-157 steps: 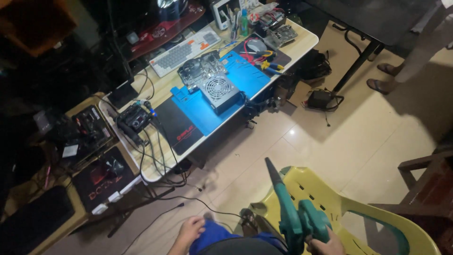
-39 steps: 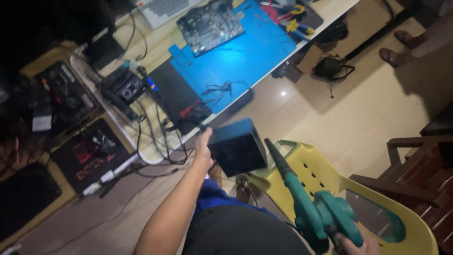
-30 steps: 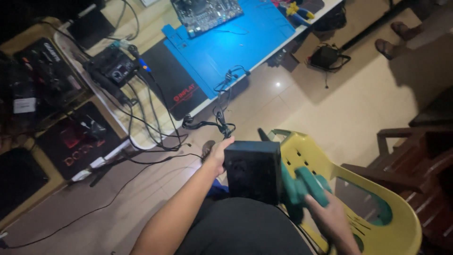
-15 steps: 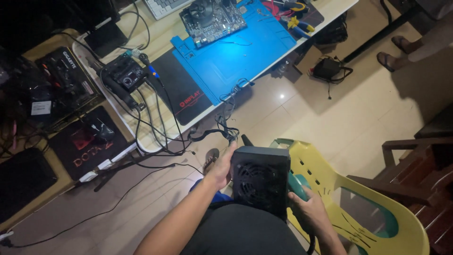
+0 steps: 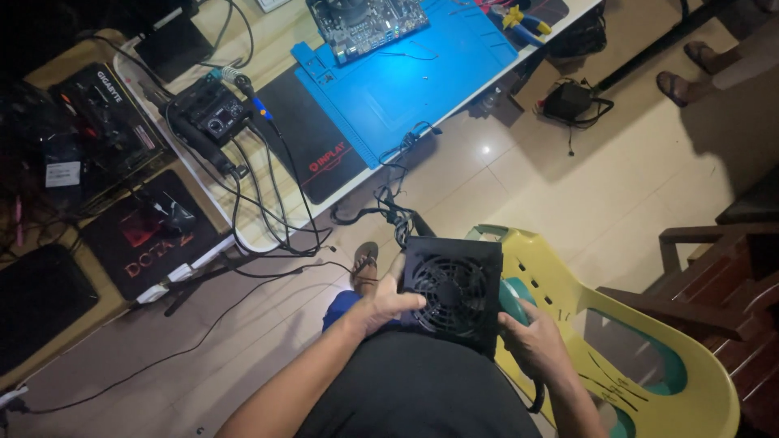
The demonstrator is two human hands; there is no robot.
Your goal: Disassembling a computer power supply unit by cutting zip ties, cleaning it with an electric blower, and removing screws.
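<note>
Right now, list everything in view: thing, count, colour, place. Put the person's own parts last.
power supply unit: one, black, fan grille up, on the lap
blower: one, teal, mostly hidden behind the unit, at the right hand
plastic chair: one, yellow, right of the lap
work mat: one, blue, on the table
circuit board: one, dark, on the mat's top edge
soldering station: one, black, left of the mat
dark pad: one, black with red print, beside the mat
cables: several, black, hanging off the table edge to the floor
another person's sandalled feet: two, top right
left hand: on the unit's left edge
right hand: at the blower, behind the unit's right side
</note>
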